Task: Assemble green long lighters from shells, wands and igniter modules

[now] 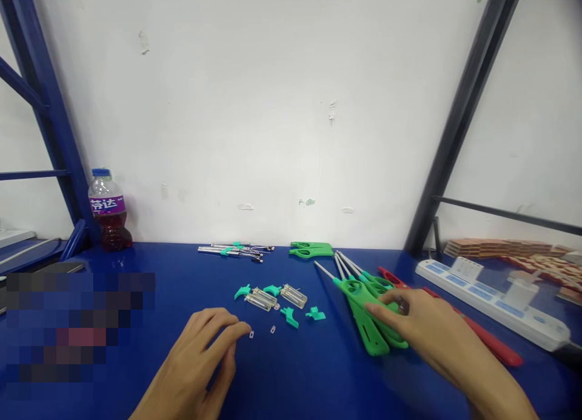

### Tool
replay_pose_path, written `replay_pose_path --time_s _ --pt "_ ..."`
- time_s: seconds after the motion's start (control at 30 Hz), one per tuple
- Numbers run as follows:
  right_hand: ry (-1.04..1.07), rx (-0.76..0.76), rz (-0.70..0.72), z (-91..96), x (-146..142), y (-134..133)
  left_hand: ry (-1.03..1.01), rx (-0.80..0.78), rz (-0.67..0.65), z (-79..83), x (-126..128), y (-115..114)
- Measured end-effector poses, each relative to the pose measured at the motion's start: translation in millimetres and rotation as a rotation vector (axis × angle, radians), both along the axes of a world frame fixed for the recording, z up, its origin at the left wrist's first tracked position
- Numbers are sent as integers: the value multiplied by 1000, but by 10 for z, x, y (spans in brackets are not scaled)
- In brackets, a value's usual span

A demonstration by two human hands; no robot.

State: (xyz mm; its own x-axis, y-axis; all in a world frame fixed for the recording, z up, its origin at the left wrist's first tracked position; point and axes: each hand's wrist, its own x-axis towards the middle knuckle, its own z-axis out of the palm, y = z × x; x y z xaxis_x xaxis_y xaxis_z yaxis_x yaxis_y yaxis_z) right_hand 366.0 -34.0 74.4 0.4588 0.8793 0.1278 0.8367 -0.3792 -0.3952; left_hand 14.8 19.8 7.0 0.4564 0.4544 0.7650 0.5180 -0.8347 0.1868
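Observation:
My right hand (416, 320) is closed around the handle of a green long-necked gas lighter (359, 293) at the right. Other green lighters lie beneath it, their metal necks pointing up-left. My left hand (202, 353) hovers low over the table or rests on it, fingers bent and apart. Its index fingertip is beside a tiny pale clip-like piece (251, 334), and another such piece (273, 330) lies close by. Beyond are clear fuel tanks (293, 296) and several turquoise triggers (290, 317).
Metal lighter necks with wires (231, 250) and green handle shells (311, 250) lie along the wall. Red lighters (495, 341) and a white power strip (491, 302) are on the right. A drink bottle (111, 217) stands back left on the blue table (182, 286).

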Motion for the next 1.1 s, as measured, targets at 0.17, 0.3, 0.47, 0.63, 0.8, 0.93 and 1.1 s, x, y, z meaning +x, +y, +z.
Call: replay_pose_path --time_s 0.17,0.3,0.47,0.63,0.8,0.93,1.1 --pt "-32 -69 139 -26 -122 51 3 -32 -43 -17 -8 9" --pt "8 -173 287 -77 -253 150 22 -52 -60 -40 -18 15" --pt "106 -253 358 -123 -353 249 44 -59 -66 -37 -24 14" --pt "119 -273 346 -113 -319 243 63 -86 -73 -10 -22 -7" --pt "53 -122 385 -21 -355 103 77 -109 -105 4 -7 -10" --pt "-237 25 452 95 -490 267 70 -119 -146 12 4 -7" --pt "-421 -27 559 237 -492 1055 112 -123 -145 18 -7 -10"
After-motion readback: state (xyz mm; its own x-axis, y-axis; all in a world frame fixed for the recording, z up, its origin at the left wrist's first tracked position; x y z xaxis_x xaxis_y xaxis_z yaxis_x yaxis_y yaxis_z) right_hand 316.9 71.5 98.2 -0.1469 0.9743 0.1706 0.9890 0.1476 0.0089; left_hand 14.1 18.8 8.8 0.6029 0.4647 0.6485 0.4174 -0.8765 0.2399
